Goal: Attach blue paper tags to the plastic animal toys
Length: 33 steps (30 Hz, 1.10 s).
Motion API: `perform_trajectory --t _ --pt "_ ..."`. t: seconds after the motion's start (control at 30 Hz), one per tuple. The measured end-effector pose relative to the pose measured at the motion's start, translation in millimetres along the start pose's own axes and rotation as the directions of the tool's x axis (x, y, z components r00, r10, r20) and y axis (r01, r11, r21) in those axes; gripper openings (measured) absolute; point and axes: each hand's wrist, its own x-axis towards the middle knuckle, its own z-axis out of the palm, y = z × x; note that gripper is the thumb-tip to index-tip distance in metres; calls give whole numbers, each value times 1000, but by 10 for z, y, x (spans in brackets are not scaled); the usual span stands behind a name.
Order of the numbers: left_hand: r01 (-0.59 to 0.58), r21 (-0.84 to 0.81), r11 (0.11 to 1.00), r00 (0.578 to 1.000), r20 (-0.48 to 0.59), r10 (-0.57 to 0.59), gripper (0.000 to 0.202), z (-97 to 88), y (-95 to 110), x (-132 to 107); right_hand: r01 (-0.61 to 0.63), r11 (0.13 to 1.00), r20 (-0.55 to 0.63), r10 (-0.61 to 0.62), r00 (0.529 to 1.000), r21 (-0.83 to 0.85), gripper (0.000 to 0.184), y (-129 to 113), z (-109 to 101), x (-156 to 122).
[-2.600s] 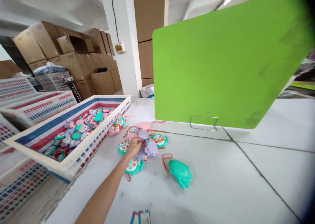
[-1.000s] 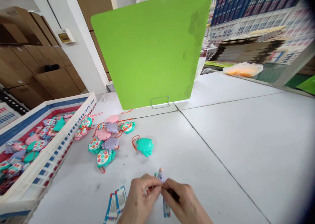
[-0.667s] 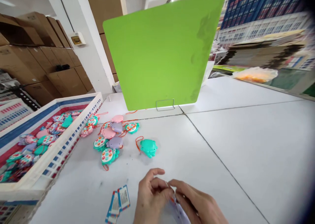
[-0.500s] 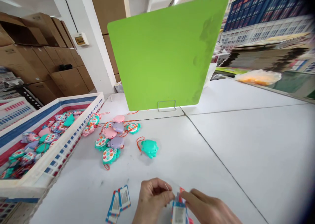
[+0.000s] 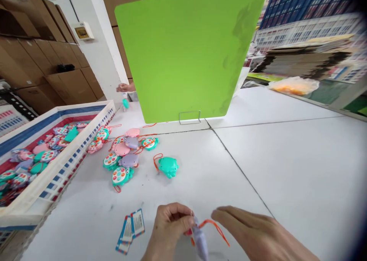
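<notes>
Low in the head view, my left hand (image 5: 170,228) pinches a small purple toy (image 5: 200,242) that is seen edge-on, partly behind the fingers. An orange cord loop (image 5: 215,226) trails from the toy to the right. My right hand (image 5: 255,230) is beside the loop, fingers stretched out together, with nothing visible in it. Printed cards with blue and red edges (image 5: 137,222) lie overlapping left of my hands. Beyond them sits a teal animal-shaped toy (image 5: 168,166) with an orange cord. A group of pink, purple and teal toys (image 5: 122,149) lies farther left.
A white crate (image 5: 73,158) full of similar toys stands at the left. The green board (image 5: 189,58) rises at the back of the white table (image 5: 286,169). Another person's hand (image 5: 125,87) shows beside the board, above a teal item (image 5: 125,103). Stacked cardboard (image 5: 301,62) is at right.
The card between my hands is out of sight, and the purple toy with its cord now shows there. My right hand has moved away to the right. Another person's hand has appeared.
</notes>
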Motion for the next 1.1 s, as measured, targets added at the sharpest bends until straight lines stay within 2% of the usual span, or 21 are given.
perform_trajectory --t 0.1,0.17,0.23,0.3,0.37,0.57,0.67,0.77,0.87,1.0,1.1 --pt "2 27 1000 999 44 -3 22 12 6 0 -40 983 -154 68 986 179 16 -24 183 123" --pt "28 44 999 997 71 -31 24 5 32 -7 -85 943 -303 188 934 323 16 28 367 195" --pt "40 56 998 996 72 -44 26 -6 74 -25 -128 826 -341 361 868 548 16 103 538 247" --pt "39 85 996 997 58 -44 23 -14 120 -49 -144 649 -259 483 837 747 19 174 659 278" --pt "21 122 992 998 52 -28 18 -15 156 -67 -145 527 -164 496 852 837 21 222 724 291" --pt "4 129 992 997 73 -14 10 27 203 -101 -49 195 -52 481 875 980 20 236 795 296" --pt "16 137 990 997 76 -26 12 41 214 -125 -42 95 -8 478 878 995 17 242 858 294" --pt "2 153 988 996 86 -15 13 36 201 -132 -43 55 13 462 887 998 14 261 916 289" --pt "-33 165 986 995 99 17 13 18 177 -115 -48 72 10 451 892 996 11 267 942 289" --pt "-32 181 983 995 98 14 17 -12 172 -91 -55 170 -31 467 884 984 11 256 935 299" --pt "-49 189 981 994 101 30 18 -25 191 -98 -44 274 -89 457 885 961 11 255 918 308"
